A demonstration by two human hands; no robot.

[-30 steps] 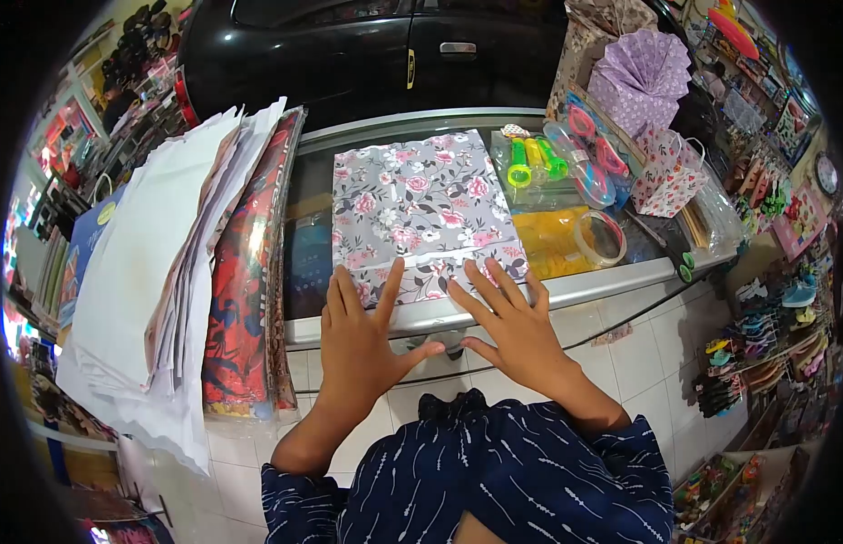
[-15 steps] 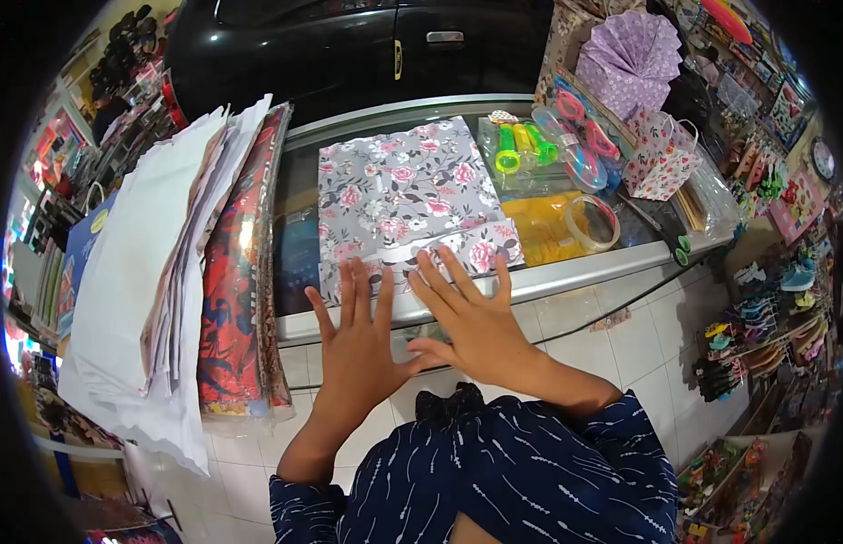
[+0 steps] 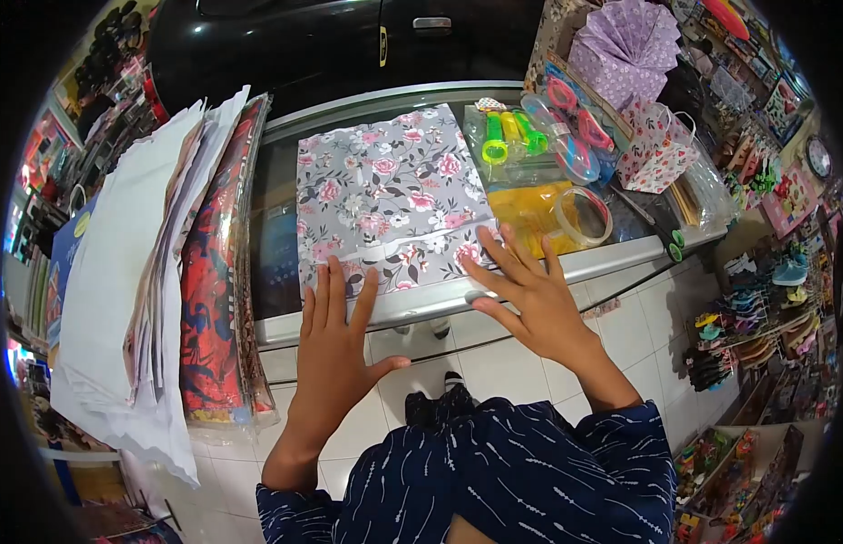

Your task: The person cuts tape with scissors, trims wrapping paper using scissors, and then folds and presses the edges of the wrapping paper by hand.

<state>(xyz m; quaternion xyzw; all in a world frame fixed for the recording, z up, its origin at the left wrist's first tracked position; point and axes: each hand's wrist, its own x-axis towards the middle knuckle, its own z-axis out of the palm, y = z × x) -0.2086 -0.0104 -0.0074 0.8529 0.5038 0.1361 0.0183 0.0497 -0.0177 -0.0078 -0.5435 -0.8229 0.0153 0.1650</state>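
A grey sheet of floral paper (image 3: pixel 385 181), printed with pink and white roses, lies on the glass counter (image 3: pixel 278 172). Along its near edge runs a folded strip with a pale crease. My left hand (image 3: pixel 335 363) is open, fingertips at the paper's near left corner. At the near right corner rests my right hand (image 3: pixel 539 304), also open, its fingers spread over the fold. Neither hand grips anything. Whether all fingertips press on the paper, I cannot tell.
Left stands a stack of white paper (image 3: pixel 122 263) beside plastic-wrapped red sheets (image 3: pixel 213 317). On the right are a tape roll (image 3: pixel 606 218), green-handled scissors (image 3: pixel 666 240), a small patterned paper bag (image 3: pixel 655 150) and a purple paper fan (image 3: pixel 625 50). A black car (image 3: pixel 322 45) is behind.
My hands have moved apart, the right one sliding rightward along the fold and the left one slightly left. The whole view has shifted a little.
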